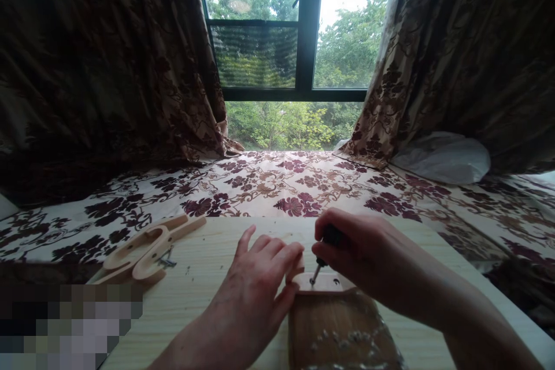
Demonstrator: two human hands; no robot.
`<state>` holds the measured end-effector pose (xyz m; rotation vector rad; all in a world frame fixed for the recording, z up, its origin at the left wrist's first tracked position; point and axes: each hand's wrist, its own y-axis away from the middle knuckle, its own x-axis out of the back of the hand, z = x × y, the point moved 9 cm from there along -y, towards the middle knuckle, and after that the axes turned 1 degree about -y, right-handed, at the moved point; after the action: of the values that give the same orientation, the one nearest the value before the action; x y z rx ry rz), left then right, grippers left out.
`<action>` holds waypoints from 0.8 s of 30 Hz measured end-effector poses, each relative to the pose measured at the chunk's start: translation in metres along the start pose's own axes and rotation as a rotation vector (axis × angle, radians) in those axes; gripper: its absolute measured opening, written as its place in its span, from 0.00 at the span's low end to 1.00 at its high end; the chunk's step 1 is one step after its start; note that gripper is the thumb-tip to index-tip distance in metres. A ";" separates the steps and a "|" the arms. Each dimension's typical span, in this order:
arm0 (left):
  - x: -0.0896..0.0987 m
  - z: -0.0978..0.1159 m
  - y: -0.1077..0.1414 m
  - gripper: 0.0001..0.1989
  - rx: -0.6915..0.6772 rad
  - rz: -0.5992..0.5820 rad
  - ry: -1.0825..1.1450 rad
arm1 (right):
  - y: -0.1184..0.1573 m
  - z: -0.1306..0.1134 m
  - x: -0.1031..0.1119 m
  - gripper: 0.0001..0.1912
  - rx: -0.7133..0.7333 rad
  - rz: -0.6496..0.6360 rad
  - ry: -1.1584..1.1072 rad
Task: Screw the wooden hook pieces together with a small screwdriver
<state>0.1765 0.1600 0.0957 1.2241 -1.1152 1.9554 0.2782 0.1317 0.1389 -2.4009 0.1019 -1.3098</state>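
Note:
My right hand (359, 248) is closed around the black handle of a screwdriver (319, 264). The screwdriver leans slightly, its tip on a screw (311, 281) in a pale wooden piece (323, 282). A dark hole shows in that piece, right of the screw. My left hand (264, 272) pinches the piece's left end between thumb and fingers; part of that end is hidden by them. Just in front of the piece, toward me, lies a brown, box-like thing (333, 315) with small shiny bits on it, perhaps screws.
On the left of the pale wooden board (203, 295) lie curved wooden parts (151, 248) with several loose screws (167, 258) beside them. Beyond the board spreads a floral cloth (277, 185). A whitish plastic bag (442, 156) sits far right, below the curtain (390, 75).

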 end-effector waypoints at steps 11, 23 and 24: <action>0.000 -0.001 -0.001 0.15 0.025 -0.042 0.020 | 0.002 0.005 -0.001 0.05 -0.050 -0.011 0.038; -0.005 -0.006 0.002 0.12 0.044 -0.027 0.076 | -0.002 0.014 -0.003 0.08 -0.083 0.049 0.111; -0.005 -0.005 0.002 0.13 0.044 -0.026 0.080 | 0.001 0.012 -0.003 0.07 -0.069 0.032 0.092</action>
<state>0.1744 0.1631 0.0896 1.1669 -1.0167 2.0007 0.2866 0.1357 0.1303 -2.3852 0.2143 -1.4243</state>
